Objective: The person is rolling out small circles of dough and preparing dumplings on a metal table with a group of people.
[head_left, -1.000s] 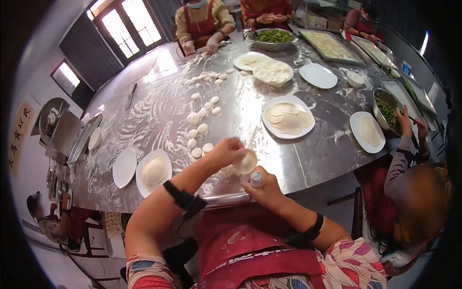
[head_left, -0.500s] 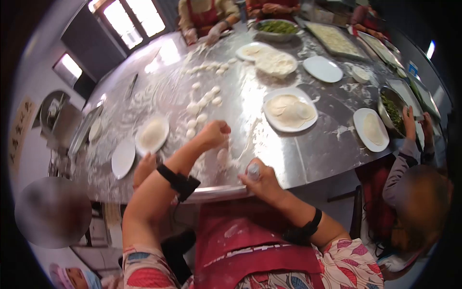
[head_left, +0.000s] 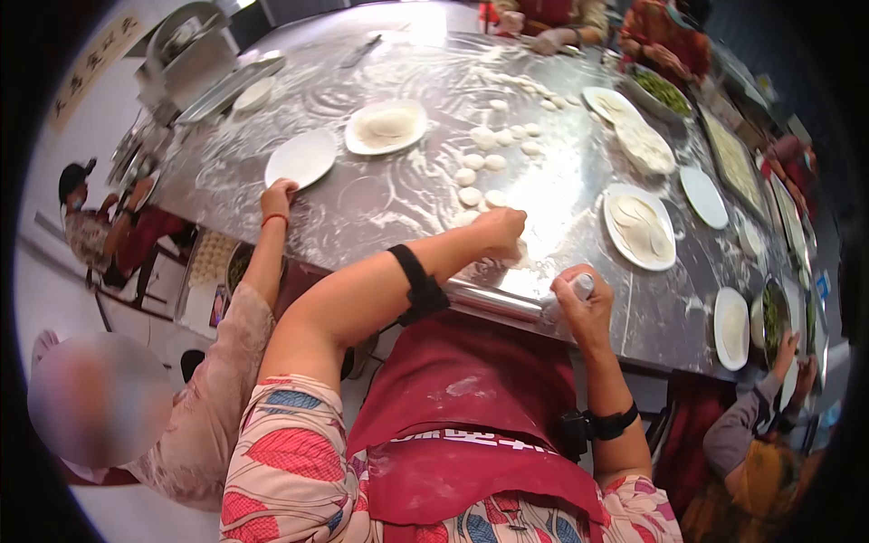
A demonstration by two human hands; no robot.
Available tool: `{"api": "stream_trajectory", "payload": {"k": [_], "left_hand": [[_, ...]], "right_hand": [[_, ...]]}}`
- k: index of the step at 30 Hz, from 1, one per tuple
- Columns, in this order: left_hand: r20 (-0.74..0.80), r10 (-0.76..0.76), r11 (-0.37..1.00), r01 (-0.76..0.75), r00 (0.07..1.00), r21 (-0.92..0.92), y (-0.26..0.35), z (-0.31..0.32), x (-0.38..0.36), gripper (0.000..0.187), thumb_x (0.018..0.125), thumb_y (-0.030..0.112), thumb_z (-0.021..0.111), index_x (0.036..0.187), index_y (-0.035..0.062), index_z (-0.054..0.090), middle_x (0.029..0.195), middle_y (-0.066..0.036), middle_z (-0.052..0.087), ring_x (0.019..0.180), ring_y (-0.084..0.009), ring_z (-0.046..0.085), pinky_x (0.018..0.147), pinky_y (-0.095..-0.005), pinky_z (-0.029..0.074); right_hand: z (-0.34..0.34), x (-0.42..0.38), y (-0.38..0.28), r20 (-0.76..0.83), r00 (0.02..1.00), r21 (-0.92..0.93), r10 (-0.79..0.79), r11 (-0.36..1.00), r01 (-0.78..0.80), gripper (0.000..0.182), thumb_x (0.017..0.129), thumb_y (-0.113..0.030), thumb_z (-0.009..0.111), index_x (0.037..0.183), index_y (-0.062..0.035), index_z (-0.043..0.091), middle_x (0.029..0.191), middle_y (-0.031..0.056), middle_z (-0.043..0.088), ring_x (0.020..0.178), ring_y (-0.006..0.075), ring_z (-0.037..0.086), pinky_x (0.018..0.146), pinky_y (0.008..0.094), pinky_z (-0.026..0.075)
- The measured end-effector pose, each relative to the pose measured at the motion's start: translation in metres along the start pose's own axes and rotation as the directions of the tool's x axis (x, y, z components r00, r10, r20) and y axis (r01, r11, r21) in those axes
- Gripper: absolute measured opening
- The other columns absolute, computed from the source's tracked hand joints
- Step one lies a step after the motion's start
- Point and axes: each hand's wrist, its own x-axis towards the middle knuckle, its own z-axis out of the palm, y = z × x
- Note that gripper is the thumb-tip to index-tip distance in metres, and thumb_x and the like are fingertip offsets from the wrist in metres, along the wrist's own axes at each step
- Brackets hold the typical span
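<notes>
My left hand (head_left: 500,233) is closed, fingers curled down low over the floured steel table (head_left: 380,217). What its fingers hold, if anything, is hidden; floury white material shows just below them. Small round dough pieces (head_left: 495,199) lie right beyond this hand. My right hand (head_left: 587,308), at the table's near edge, is wrapped round a rolling pin (head_left: 582,287), whose grey round end sticks up out of the fist. A shiny metal bar (head_left: 493,299) runs along the edge between my two hands.
A co-worker's hand (head_left: 279,197) touches a white plate (head_left: 300,159) at left. Another plate (head_left: 386,149) carries dough wrappers; so does the plate (head_left: 641,262) at right. A bowl of green filling (head_left: 661,93) stands far back. Another person's hands (head_left: 786,353) work at lower right.
My view has swung, so the table's contents sit further right. My left hand stays low over the table, my right keeps its grip. The co-worker's hand at left now touches the bare plate.
</notes>
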Motion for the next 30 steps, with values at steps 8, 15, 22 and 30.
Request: {"api": "stream_trajectory", "payload": {"k": [8, 15, 22, 30], "left_hand": [[0.106, -0.073, 0.942, 0.103, 0.992, -0.319, -0.002, 0.0, -0.02, 0.022, 0.067, 0.018, 0.066, 0.086, 0.0067, 0.068, 0.084, -0.013, 0.067, 0.082, -0.0262, 0.064, 0.074, -0.0345, 0.05], [0.032, -0.114, 0.972, 0.118, 0.993, -0.204, -0.003, -0.009, -0.041, 0.015, 0.067, 0.015, 0.066, 0.079, 0.0078, 0.069, 0.078, -0.01, 0.068, 0.077, -0.0239, 0.065, 0.069, -0.035, 0.05], [0.083, -0.079, 0.976, 0.095, 0.993, -0.199, 0.005, -0.008, -0.044, 0.012, 0.065, 0.015, 0.07, 0.076, 0.0104, 0.07, 0.076, -0.009, 0.068, 0.074, -0.024, 0.065, 0.067, -0.0353, 0.05], [-0.003, -0.177, 0.974, 0.175, 0.984, -0.142, 0.014, -0.007, -0.048, 0.012, 0.07, 0.013, 0.063, 0.079, 0.0139, 0.071, 0.079, -0.009, 0.068, 0.077, -0.0269, 0.065, 0.069, -0.0378, 0.051]], "right_hand": [[0.007, 0.018, -0.011, 0.142, 0.956, 0.238, 0.257, 0.928, -0.286, 0.012, 0.083, -0.002, 0.061, 0.077, -0.0029, 0.051, 0.062, 0.0073, 0.058, 0.053, 0.0132, 0.057, 0.051, 0.0245, 0.047], [0.013, 0.018, -0.001, 0.02, 0.983, 0.146, 0.184, 0.972, -0.185, 0.019, 0.084, -0.01, 0.065, 0.075, -0.0049, 0.049, 0.057, 0.0051, 0.055, 0.047, 0.0111, 0.053, 0.043, 0.0234, 0.041], [0.017, 0.025, 0.002, -0.014, 0.988, 0.104, 0.151, 0.983, -0.148, 0.016, 0.082, -0.007, 0.065, 0.078, -0.005, 0.049, 0.057, 0.0048, 0.054, 0.047, 0.0109, 0.053, 0.045, 0.0235, 0.043], [0.026, 0.045, 0.019, -0.08, 0.991, 0.08, 0.109, 0.991, -0.103, 0.017, 0.081, -0.005, 0.064, 0.075, -0.0053, 0.048, 0.057, 0.0041, 0.053, 0.046, 0.0102, 0.052, 0.043, 0.0235, 0.042]]}}
